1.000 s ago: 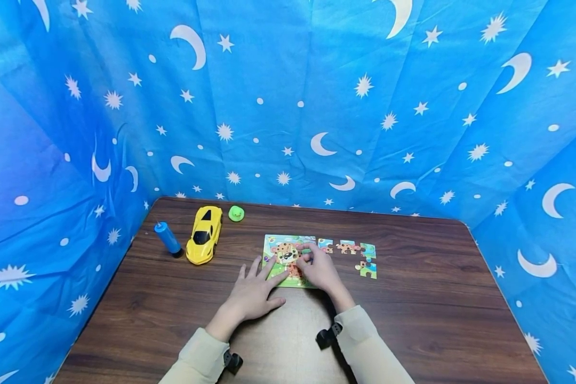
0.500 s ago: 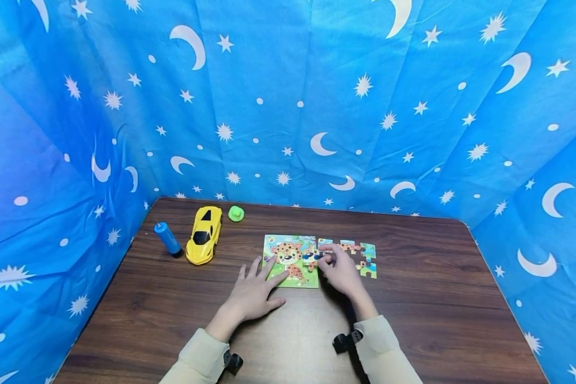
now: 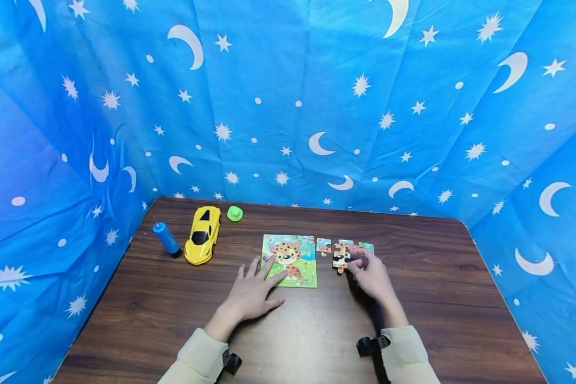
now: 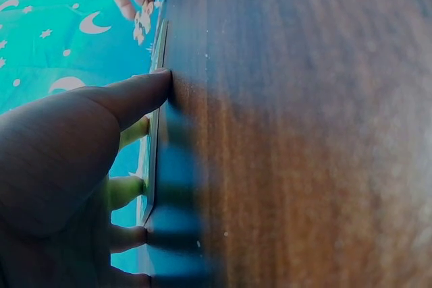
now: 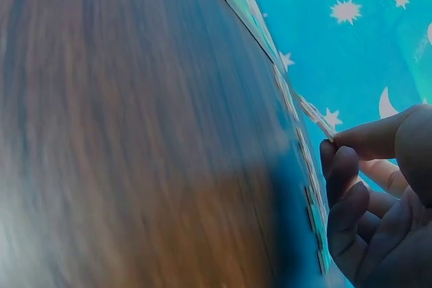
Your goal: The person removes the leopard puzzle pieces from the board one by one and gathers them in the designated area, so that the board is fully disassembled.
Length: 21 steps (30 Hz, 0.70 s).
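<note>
My right hand pinches a puzzle piece with part of a spotted animal's face on it. In the right wrist view the held piece is raised off the table at the fingertips. Behind it lie joined puzzle pieces, partly hidden by the hand. My left hand lies spread, its fingers touching the puzzle board, which carries a leopard picture. From the left wrist, the board shows edge-on beside the thumb.
A yellow toy car, a green rubber duck and a blue cylinder stand at the table's back left. Blue cloth with moons and stars hangs around the brown wooden table.
My right hand has moved right from over the board, carrying the pinched piece to the joined pieces. The leopard picture is now uncovered there. My left hand has stayed in place.
</note>
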Each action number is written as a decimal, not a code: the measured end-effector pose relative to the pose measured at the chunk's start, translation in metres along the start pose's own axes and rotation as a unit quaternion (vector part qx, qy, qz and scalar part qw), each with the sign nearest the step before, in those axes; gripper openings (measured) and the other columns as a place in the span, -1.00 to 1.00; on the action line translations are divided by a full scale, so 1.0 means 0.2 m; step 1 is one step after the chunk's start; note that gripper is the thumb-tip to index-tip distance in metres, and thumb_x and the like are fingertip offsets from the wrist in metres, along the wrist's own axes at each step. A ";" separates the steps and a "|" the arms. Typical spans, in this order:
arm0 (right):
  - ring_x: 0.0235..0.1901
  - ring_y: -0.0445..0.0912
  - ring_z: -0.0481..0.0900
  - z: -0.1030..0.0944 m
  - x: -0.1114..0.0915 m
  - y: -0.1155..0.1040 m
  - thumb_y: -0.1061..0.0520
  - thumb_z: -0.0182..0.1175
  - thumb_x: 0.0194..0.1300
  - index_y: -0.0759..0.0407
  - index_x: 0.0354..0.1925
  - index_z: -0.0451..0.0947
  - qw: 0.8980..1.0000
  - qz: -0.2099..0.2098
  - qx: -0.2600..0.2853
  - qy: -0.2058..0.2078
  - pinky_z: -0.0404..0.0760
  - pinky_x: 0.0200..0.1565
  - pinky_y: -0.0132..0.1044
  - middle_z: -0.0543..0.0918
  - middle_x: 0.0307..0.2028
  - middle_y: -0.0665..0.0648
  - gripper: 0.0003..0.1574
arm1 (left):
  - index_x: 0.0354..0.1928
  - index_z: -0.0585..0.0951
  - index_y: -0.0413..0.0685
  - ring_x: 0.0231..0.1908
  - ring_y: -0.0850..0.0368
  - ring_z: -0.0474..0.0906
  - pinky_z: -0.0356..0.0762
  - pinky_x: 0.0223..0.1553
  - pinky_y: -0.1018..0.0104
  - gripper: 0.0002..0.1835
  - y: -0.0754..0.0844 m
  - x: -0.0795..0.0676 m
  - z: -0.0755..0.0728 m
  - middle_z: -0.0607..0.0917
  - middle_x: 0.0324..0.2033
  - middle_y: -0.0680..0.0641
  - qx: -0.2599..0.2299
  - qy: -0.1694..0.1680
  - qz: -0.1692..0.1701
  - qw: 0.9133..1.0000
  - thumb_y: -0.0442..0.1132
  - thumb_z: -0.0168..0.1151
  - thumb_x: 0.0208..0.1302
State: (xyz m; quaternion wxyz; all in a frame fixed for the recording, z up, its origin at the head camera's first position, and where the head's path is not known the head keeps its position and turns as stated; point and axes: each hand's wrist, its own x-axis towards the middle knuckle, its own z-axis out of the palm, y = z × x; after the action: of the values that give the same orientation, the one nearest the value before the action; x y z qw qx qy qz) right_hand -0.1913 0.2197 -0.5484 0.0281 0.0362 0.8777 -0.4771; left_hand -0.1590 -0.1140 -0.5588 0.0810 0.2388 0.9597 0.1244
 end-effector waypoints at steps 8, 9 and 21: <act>-0.46 -0.05 0.61 -0.05 -0.01 0.03 0.22 0.19 0.48 0.22 0.25 0.52 1.000 0.016 0.001 0.000 0.56 -0.41 -0.23 0.67 -0.23 0.20 -0.59 | 0.58 0.32 0.44 0.57 -0.37 -0.13 -0.05 0.38 -0.53 -0.29 0.00 0.00 -0.01 0.01 0.64 -0.09 -0.003 -0.005 -0.002 1.000 0.34 0.12 0.46; -0.46 -0.06 0.60 -0.05 -0.01 0.03 0.22 0.19 0.48 0.23 0.24 0.52 1.000 0.017 0.000 0.000 0.56 -0.40 -0.24 0.66 -0.24 0.19 -0.60 | 0.58 0.32 0.44 0.57 -0.37 -0.13 -0.05 0.38 -0.53 -0.29 0.00 0.00 -0.01 0.02 0.64 -0.09 -0.003 -0.004 -0.002 1.000 0.34 0.12 0.46; -0.47 -0.04 0.58 -0.05 -0.01 0.03 0.23 0.18 0.49 0.28 0.22 0.53 0.999 0.035 -0.004 -0.007 0.54 -0.38 -0.20 0.62 -0.28 0.18 -0.61 | 0.58 0.32 0.44 0.57 -0.36 -0.12 -0.04 0.38 -0.53 -0.29 0.00 0.00 -0.01 0.03 0.64 -0.09 -0.002 -0.004 -0.001 1.000 0.33 0.13 0.46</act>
State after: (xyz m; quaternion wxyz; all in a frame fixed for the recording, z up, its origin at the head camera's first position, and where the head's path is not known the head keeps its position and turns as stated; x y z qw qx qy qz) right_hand -0.1896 0.2316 -0.5484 0.0512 0.0635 0.8776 -0.4723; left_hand -0.1596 -0.1142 -0.5576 0.0852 0.2378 0.9594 0.1257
